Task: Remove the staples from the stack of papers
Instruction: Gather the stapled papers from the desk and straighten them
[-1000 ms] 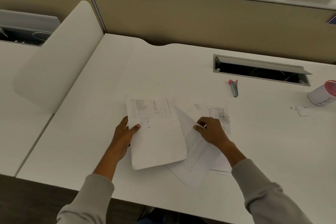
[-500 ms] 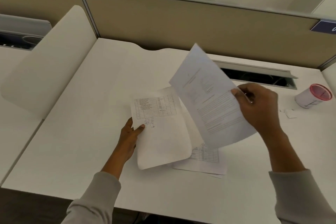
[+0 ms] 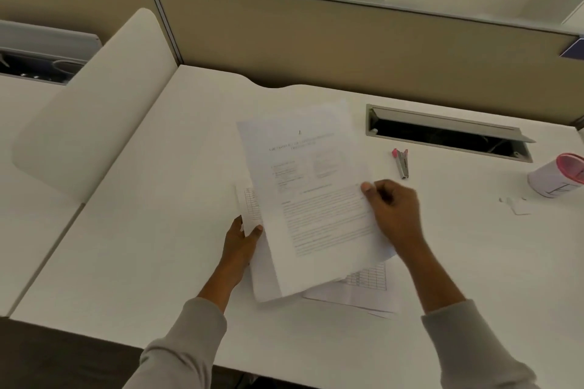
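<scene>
Your right hand (image 3: 395,215) pinched the top sheet (image 3: 316,193) at its 3 o'clock edge, your left hand (image 3: 241,243) gripped the sheet below (image 3: 251,208) at 9 o'clock, and the other papers (image 3: 369,287) lay on the desk (image 3: 158,230) toward 5 o'clock.

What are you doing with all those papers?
A person at a white desk is sorting printed papers. The right hand pinches the edge of a page of text, held over a table sheet that the left hand grips by its left edge. Underneath, more sheets lie on the desk. The small pink and grey staple tool lies untouched beyond the right hand, so no staple is being pulled right now.
</scene>
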A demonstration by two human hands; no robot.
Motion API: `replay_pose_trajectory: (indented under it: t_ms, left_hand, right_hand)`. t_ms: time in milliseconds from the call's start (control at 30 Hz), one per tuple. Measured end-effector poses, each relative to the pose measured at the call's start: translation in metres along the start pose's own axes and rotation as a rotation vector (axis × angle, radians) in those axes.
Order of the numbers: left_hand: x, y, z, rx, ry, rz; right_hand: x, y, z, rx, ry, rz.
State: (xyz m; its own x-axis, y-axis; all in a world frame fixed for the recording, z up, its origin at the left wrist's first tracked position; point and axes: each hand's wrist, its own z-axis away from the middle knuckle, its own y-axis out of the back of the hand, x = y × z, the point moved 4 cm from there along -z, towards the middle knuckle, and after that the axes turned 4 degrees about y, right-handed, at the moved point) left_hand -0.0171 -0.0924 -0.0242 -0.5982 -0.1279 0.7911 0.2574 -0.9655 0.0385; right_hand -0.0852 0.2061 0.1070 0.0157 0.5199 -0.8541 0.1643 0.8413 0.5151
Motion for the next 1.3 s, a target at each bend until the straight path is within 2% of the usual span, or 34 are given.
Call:
replay_pose_trajectory:
  t_ms: [133,267,433,533,733,867,967,1133,1233,1300]
  left_hand:
    - [-0.005,-0.001,-0.004,0.003,0.099,0.05]
    - [0.001,-0.005,0.002,0.036,0.124,0.23]
    - [0.002,-0.003,0.001,0.065,0.035,0.063]
    - [-0.002,-0.004,-0.001,0.072,0.028,0.091]
    - [-0.003,-0.011,-0.012,0.025,0.093,0.297]
    - [0.006,-0.017,-0.015,0.003,0.09,0.369]
    - [0.017,-0.022,-0.015,0.029,0.052,0.326]
    - [0.028,-0.029,-0.015,0.274,0.006,0.047]
    - [0.029,-0.04,-0.015,0.319,-0.003,-0.073]
    - [0.024,-0.045,-0.019,0.361,0.012,-0.185]
  right_hand:
    - [0.033,-0.056,0.02,-0.126,-0.113,0.026]
    - [0.054,-0.084,0.033,-0.169,-0.179,0.072]
    - [0.068,-0.098,0.034,-0.195,-0.099,0.213]
    - [0.079,-0.098,0.03,-0.204,-0.137,0.285]
    - [0.072,-0.083,0.016,-0.313,-0.245,0.071]
    - [0.066,-0.078,0.01,-0.407,-0.432,-0.293]
    - [0.059,-0.074,-0.005,-0.435,-0.369,-0.347]
    - [0.062,-0.08,-0.033,-0.36,-0.174,-0.014]
    - [0.074,-0.091,-0.037,-0.312,-0.118,0.237]
    - [0.085,-0.099,-0.035,-0.289,-0.141,0.317]
